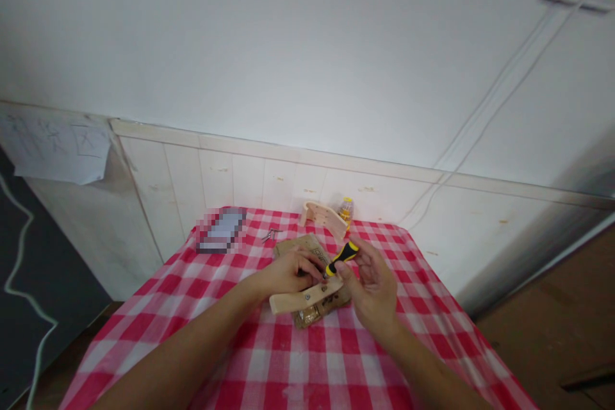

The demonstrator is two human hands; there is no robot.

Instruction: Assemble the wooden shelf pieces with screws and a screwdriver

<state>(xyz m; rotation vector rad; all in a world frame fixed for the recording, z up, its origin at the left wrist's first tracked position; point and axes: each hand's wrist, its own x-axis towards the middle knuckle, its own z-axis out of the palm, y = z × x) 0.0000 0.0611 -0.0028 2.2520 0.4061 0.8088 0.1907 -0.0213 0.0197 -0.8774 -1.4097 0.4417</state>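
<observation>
My right hand (373, 285) is closed on a yellow-and-black screwdriver (343, 259), its handle tilted up to the right. The driver's tip points down at the right end of a pale, slightly curved wooden piece (291, 302), where small dark screw heads show. My left hand (294, 270) lies along the far side of this piece, fingers curled and pressed together beside the driver's tip; what they pinch is hidden. Under the wood sits a brown cardboard package (294, 245) with printing and tape on it.
A second curved wooden piece (327, 218) stands at the table's back, beside a yellow-topped clear container (346, 209). Several small metal parts (271, 235) lie left of the cardboard. A pixelated flat device (223, 230) rests at the back left on the red-checked tablecloth (288, 371). Behind is a wall (278, 179).
</observation>
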